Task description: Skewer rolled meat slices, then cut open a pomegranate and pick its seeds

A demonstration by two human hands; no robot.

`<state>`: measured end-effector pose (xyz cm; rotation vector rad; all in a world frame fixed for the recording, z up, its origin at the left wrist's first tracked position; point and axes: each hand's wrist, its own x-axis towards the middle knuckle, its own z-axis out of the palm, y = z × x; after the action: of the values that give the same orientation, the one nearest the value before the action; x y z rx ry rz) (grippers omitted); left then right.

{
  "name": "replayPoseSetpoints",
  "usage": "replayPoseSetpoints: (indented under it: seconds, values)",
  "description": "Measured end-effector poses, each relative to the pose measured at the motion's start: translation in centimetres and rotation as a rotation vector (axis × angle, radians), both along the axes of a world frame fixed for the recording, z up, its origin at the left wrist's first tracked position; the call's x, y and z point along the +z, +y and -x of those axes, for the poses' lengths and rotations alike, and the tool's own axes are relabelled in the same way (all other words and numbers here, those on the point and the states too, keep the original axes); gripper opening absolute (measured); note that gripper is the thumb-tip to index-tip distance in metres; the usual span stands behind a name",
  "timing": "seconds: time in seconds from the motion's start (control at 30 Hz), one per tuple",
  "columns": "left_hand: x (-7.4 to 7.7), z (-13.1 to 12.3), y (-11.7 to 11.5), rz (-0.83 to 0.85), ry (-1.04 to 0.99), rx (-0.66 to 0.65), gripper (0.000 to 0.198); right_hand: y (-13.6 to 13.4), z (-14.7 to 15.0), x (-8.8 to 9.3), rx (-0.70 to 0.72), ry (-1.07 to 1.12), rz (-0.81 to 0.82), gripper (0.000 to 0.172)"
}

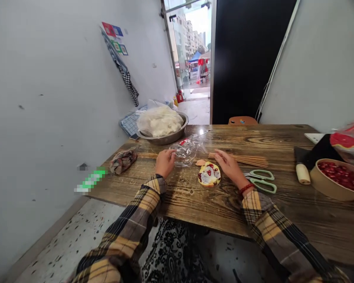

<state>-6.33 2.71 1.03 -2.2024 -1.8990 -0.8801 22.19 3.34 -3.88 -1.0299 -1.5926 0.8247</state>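
My left hand rests at the left edge of a crumpled clear plastic bag, thumb and fingers slightly apart; whether it touches the plastic I cannot tell. My right hand, with a red bead bracelet on the wrist, is held with fingers stretched and nothing in them. It is just right of a cut piece of pomegranate, pale inside with a few red seeds. A small scrap of peel lies behind that piece. Beyond my right fingers is a bundle of thin wooden sticks. Green-handled scissors lie beside my right wrist.
A metal basin holding a bag of white material stands at the back left. A crumpled cloth lies on the left side. At the right are a paper bowl of red pomegranate seeds and a pale cylindrical object.
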Motion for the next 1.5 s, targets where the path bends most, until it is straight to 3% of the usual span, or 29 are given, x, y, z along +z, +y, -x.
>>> replayPoseSetpoints:
  seconds: [0.17, 0.27, 0.4, 0.5, 0.67, 0.77, 0.87, 0.93, 1.0, 1.13, 1.33, 1.5]
  values:
    - [2.5, -1.2, -0.7, -0.032, 0.303, 0.118, 0.026, -1.0, -1.1, 1.0, 0.133, -0.13, 0.063, 0.044]
    - [2.0, -0.6, -0.4, -0.013, 0.358, 0.093, 0.024, -1.7, -1.5, 1.5, 0.178, -0.215, 0.099, 0.047]
    - [-0.4, 0.7, 1.5, 0.063, 0.165, 0.006, 0.018, -2.2, -1.5, 2.0, 0.173, -0.314, 0.124, 0.049]
    - [-1.2, 1.3, 2.1, 0.045, 0.0, -0.065, 0.018, -2.3, -1.4, 2.4, 0.158, -0.37, 0.109, 0.049]
    - [0.1, 0.7, -0.2, -0.11, -0.105, -0.089, 0.051, -2.3, -1.2, 3.2, 0.168, -0.467, 0.111, 0.045]
    - [0.5, -0.5, -2.1, -0.162, -0.224, -0.271, 0.035, -2.2, -0.8, 3.4, 0.216, -0.489, 0.188, 0.044]
    - [0.0, -2.1, -3.2, 0.077, -0.335, -0.568, 0.024, -2.2, -0.5, 3.5, 0.241, -0.461, 0.257, 0.046]
    - [-0.7, -3.0, -3.4, 0.32, -0.436, -0.661, 0.031, -2.3, -0.4, 3.5, 0.253, -0.43, 0.285, 0.046]
    - [-1.4, -3.8, -3.4, 0.522, -0.559, -0.689, 0.05, -2.5, -0.3, 3.4, 0.25, -0.376, 0.328, 0.045]
    - [-1.9, -4.4, -3.3, 0.762, -0.78, -0.732, 0.083, -2.7, 0.5, 2.5, 0.221, -0.137, 0.462, 0.041]
    - [-0.6, -4.3, -3.3, 1.157, -1.358, -0.841, 0.069, -2.7, 2.7, 1.3, 0.17, 0.311, 0.533, 0.039]
    - [-0.5, -3.8, -2.9, 1.31, -1.674, -0.817, 0.059, -1.8, 4.6, 2.4, 0.259, 0.336, 0.437, 0.038]
